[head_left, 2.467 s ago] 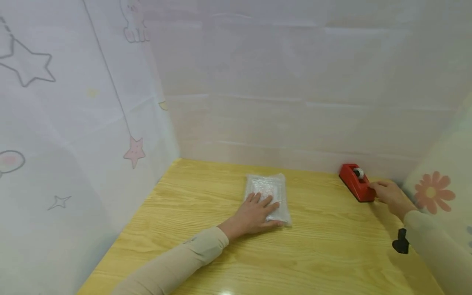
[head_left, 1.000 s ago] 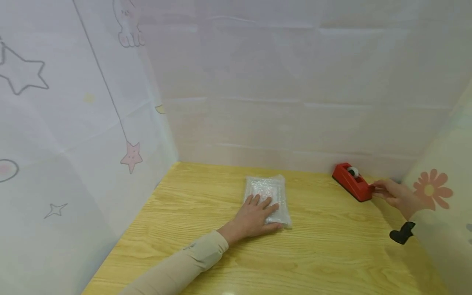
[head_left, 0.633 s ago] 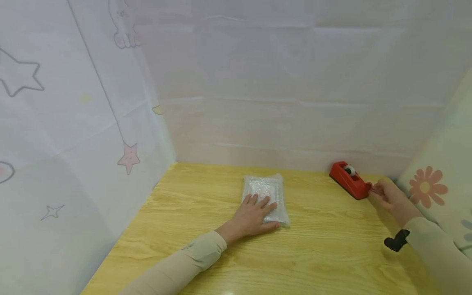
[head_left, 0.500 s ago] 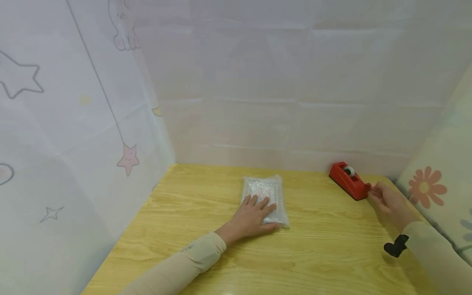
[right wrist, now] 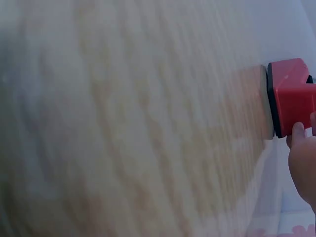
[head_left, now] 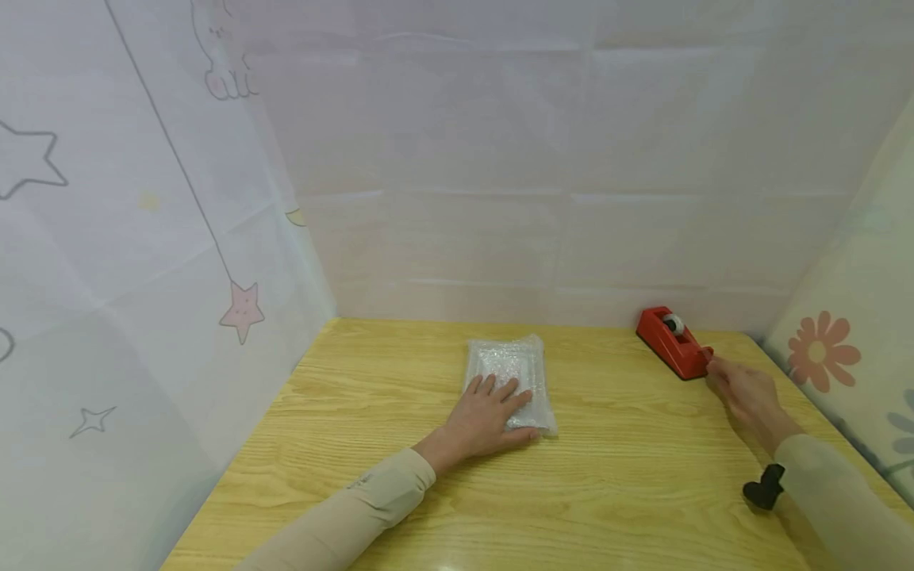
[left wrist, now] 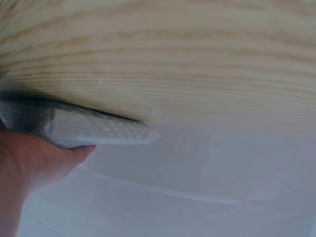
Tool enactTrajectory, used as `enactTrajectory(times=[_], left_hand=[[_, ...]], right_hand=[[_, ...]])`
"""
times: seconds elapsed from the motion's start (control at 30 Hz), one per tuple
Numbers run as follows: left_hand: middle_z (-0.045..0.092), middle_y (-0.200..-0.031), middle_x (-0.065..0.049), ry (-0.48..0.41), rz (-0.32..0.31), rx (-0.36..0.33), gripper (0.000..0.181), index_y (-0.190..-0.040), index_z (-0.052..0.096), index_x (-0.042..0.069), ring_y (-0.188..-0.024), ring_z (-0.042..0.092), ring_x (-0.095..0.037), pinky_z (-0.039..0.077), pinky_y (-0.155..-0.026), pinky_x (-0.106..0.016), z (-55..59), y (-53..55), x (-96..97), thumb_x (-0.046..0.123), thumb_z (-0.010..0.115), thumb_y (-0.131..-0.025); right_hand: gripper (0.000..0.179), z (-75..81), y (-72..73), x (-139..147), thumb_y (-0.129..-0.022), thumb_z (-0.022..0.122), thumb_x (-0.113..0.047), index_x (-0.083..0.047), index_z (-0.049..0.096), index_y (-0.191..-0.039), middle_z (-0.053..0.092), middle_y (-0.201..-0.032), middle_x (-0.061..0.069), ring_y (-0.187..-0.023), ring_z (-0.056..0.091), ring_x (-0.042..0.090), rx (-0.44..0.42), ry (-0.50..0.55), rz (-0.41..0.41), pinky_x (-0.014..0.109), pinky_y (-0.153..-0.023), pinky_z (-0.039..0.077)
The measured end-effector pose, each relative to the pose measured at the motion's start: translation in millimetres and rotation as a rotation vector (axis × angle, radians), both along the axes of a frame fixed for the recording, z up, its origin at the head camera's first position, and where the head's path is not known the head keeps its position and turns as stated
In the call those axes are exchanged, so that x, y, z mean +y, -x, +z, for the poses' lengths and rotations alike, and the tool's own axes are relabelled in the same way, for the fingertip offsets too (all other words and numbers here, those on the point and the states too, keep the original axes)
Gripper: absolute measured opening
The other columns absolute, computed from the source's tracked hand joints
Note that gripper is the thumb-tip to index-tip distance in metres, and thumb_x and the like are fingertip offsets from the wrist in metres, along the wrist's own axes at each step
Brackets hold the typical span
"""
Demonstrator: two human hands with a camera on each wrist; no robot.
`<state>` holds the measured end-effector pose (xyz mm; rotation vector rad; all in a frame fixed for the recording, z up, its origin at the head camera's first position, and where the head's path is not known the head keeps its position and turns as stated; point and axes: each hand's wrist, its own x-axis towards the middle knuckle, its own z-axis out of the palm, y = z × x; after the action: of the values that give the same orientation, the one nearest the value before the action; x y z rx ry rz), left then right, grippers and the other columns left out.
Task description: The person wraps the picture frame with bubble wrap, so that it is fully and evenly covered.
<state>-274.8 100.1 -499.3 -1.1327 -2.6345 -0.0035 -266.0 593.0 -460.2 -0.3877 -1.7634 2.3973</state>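
A flat bubble-wrapped package [head_left: 537, 373] lies on the wooden table. My left hand [head_left: 485, 418] rests on its near part, palm down with fingers spread. In the left wrist view the thumb lies along the edge of the package [left wrist: 89, 129]. At the right back stands a red tape dispenser [head_left: 667, 342] holding a small clear roll of tape [head_left: 674, 323]. My right hand [head_left: 746, 392] is at its near, cutting end, thumb and fingers pinching the tape end, itself barely visible. The right wrist view shows the thumb right against the red dispenser [right wrist: 294, 106].
The wooden table [head_left: 400, 507] reaches to a pale cloth wall [head_left: 457, 238] at the back. Patterned cloth walls [head_left: 143, 262] stand at left and right. A black heart-shaped piece [head_left: 764, 488] shows beside the right sleeve.
My right hand drew back slightly from the dispenser's cutting end, then turned over, back upward, close to that end again. My left hand stays on the package. The head view shifts slightly right.
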Motion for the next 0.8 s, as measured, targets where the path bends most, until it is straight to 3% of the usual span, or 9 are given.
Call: enactTrajectory(times=[0.07, 0.13, 0.17, 0.3, 0.4, 0.5, 0.6, 0.8], left_hand=[[0.039, -0.160, -0.006, -0.001, -0.002, 0.005, 0.083, -0.159, 0.039, 0.029, -0.142, 0.036, -0.043, 0.029, -0.112, -0.059, -0.4, 0.9, 0.0, 0.080, 0.021, -0.096], [0.039, -0.160, -0.006, -0.004, -0.005, 0.004, 0.083, -0.159, 0.039, 0.029, -0.142, 0.036, -0.043, 0.029, -0.112, -0.060, 0.1, 1.1, 0.0, 0.080, 0.022, -0.096], [0.039, -0.160, -0.006, -0.005, -0.006, 0.003, 0.083, -0.159, 0.039, 0.029, -0.142, 0.036, -0.043, 0.029, -0.112, -0.059, 0.1, 1.3, -0.1, 0.080, 0.022, -0.096], [0.038, -0.160, -0.006, -0.005, -0.007, -0.003, 0.082, -0.159, 0.039, 0.028, -0.143, 0.035, -0.042, 0.028, -0.113, -0.060, 0.5, 1.2, -0.5, 0.079, 0.024, -0.097], [0.038, -0.160, -0.007, -0.004, -0.013, -0.012, 0.081, -0.159, 0.039, 0.028, -0.144, 0.034, -0.043, 0.027, -0.113, -0.060, -0.4, 0.5, 1.0, 0.078, 0.025, -0.097], [0.038, -0.160, -0.007, -0.005, -0.003, -0.016, 0.081, -0.159, 0.039, 0.028, -0.143, 0.034, -0.042, 0.027, -0.113, -0.060, 0.0, 0.0, 1.4, 0.078, 0.026, -0.097], [0.039, -0.160, -0.007, -0.004, 0.012, -0.014, 0.080, -0.159, 0.040, 0.029, -0.143, 0.035, -0.042, 0.027, -0.114, -0.059, 1.1, -0.3, 0.8, 0.078, 0.025, -0.097], [0.038, -0.160, -0.007, -0.015, 0.010, -0.033, 0.080, -0.159, 0.039, 0.029, -0.143, 0.034, -0.043, 0.025, -0.114, -0.061, 4.6, 0.5, 0.5, 0.078, 0.027, -0.097]], right_hand=[[0.011, -5.5, 0.7, 2, -0.098, 0.071, -0.013, -0.018, 0.081, -0.094, 0.069, -0.103, -0.015, -0.100, 0.062, -0.006, 0.008, -0.061, 0.008, 0.020, -0.090, 0.049], [0.012, -11.0, 1.8, 5, -0.098, 0.071, -0.012, -0.016, 0.080, -0.104, 0.067, -0.110, -0.017, -0.113, 0.057, -0.007, 0.038, -0.026, 0.033, 0.021, -0.097, 0.044], [0.013, -13.3, 2.1, 6, -0.098, 0.071, -0.015, -0.016, 0.080, -0.108, 0.066, -0.111, -0.018, -0.117, 0.054, -0.007, 0.037, -0.064, 0.031, 0.020, -0.097, 0.044], [0.030, -20.5, 3.8, 9, -0.098, 0.070, -0.033, -0.013, 0.076, -0.121, 0.063, -0.104, -0.024, -0.112, 0.052, -0.002, -0.003, -0.385, -0.009, 0.013, -0.084, 0.048], [0.032, -24.2, 6.2, 8, -0.096, 0.070, -0.044, -0.019, 0.078, -0.113, 0.059, -0.094, -0.028, -0.097, 0.050, 0.003, -0.057, -0.603, -0.099, 0.013, -0.071, 0.048], [0.023, -25.0, 10.7, 4, -0.094, 0.073, -0.042, -0.021, 0.080, -0.102, 0.061, -0.088, -0.023, -0.086, 0.052, 0.005, -0.073, -0.586, -0.170, 0.016, -0.066, 0.049], [0.026, -24.2, 13.9, 1, -0.094, 0.074, -0.039, -0.015, 0.080, -0.105, 0.065, -0.086, -0.016, -0.080, 0.055, 0.007, -0.079, -0.550, -0.202, 0.019, -0.064, 0.050], [0.058, -23.0, 16.2, 1, -0.098, 0.065, -0.049, 0.001, 0.067, -0.127, 0.065, -0.093, -0.006, -0.087, 0.053, 0.016, -0.090, -0.780, -0.191, 0.020, -0.065, 0.047]])
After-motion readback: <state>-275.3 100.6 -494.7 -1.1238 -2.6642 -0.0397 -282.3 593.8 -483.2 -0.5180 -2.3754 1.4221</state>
